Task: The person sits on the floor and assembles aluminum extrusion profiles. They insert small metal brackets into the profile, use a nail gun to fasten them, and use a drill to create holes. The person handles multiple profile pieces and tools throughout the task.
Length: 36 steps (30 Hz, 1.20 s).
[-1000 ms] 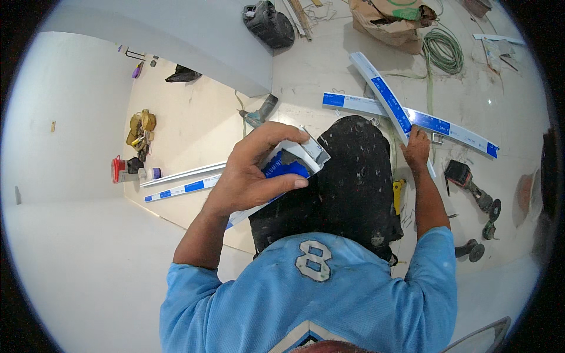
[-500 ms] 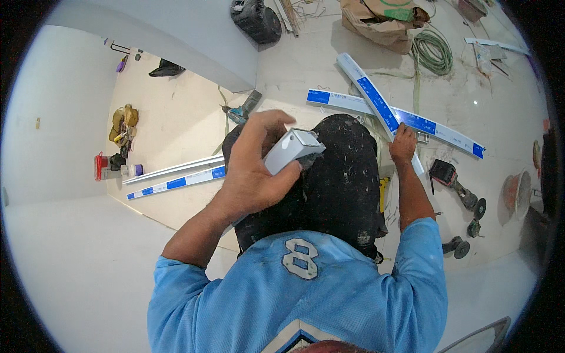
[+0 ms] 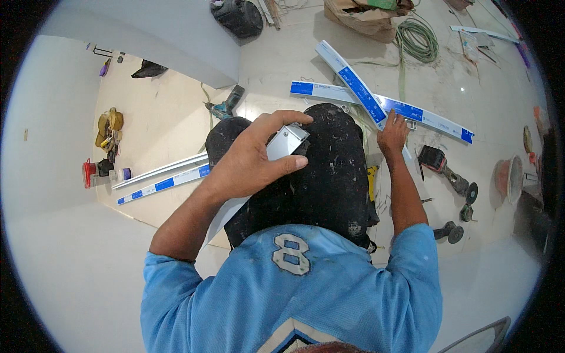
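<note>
Plainly enough, I see the left hand (image 3: 244, 159) closed on a white profile (image 3: 282, 142), thumb along one side and fingers along the other. The profile's squared end pokes out between them above the black trousers (image 3: 321, 182), and its length slopes back beneath the palm toward the left forearm. The right hand (image 3: 391, 136) reaches down to the floor, fingers at the spot where a diagonal strip (image 3: 353, 82) lies across a longer strip (image 3: 442, 123), both white with blue labels. From my distant seat I cannot tell whether those fingers grip or only rest there.

Farther out, just right of the right forearm, I find a cordless grinder (image 3: 452, 176) lying on the pale floor (image 3: 271, 65). Past the left knee lies a teal and black drill (image 3: 223, 109), and two more slim lengths (image 3: 165, 183) stretch away to the left. Beyond the crossed pieces I make out a coil of green hose (image 3: 419, 41) beside a brown paper bag (image 3: 359, 25).
</note>
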{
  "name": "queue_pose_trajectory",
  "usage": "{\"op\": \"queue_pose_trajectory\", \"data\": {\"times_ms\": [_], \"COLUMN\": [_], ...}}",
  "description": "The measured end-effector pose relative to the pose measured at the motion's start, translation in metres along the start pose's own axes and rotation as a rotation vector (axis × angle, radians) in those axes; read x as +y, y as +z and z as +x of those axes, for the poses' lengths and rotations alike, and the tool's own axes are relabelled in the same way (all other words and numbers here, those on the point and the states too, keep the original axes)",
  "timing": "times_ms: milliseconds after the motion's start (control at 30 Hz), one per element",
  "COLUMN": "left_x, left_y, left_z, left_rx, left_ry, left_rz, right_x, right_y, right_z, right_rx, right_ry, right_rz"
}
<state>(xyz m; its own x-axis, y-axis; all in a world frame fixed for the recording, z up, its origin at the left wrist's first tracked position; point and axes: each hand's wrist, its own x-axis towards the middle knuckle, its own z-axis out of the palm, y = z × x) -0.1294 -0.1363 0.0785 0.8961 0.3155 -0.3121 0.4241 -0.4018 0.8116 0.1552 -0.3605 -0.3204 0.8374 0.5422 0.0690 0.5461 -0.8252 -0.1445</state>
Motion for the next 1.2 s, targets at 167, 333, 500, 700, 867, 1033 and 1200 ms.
{"op": "queue_pose_trajectory", "data": {"times_ms": [167,333,500,700,867,1033,1200], "left_x": [0.000,-0.001,-0.030,-0.060,-0.088,-0.089,-0.102], "left_y": [-0.010,-0.018,-0.024,-0.045,-0.050,-0.050,-0.055], "left_z": [0.007,0.010,0.020,0.031,0.043,0.051,0.062], "left_rx": [-0.139,-0.164,-0.066,-0.180,-0.183,-0.341,-0.430], "left_ry": [-0.025,-0.085,0.182,0.186,0.269,0.351,0.458], "left_rz": [-0.020,0.000,-0.122,-0.683,-0.743,-0.994,-1.129], "right_x": [0.015,0.034,0.043,0.044,0.033,0.021,0.021], "right_y": [-0.031,-0.044,-0.042,-0.014,-0.002,0.014,0.055], "right_z": [-0.074,-0.155,-0.209,-0.243,-0.243,-0.252,-0.271], "right_rx": [0.033,0.067,-0.044,-0.094,-0.364,-0.431,-0.434], "right_ry": [0.061,0.132,0.223,0.141,0.224,0.227,0.224], "right_rz": [0.202,0.272,0.297,0.293,0.266,0.163,0.157]}}
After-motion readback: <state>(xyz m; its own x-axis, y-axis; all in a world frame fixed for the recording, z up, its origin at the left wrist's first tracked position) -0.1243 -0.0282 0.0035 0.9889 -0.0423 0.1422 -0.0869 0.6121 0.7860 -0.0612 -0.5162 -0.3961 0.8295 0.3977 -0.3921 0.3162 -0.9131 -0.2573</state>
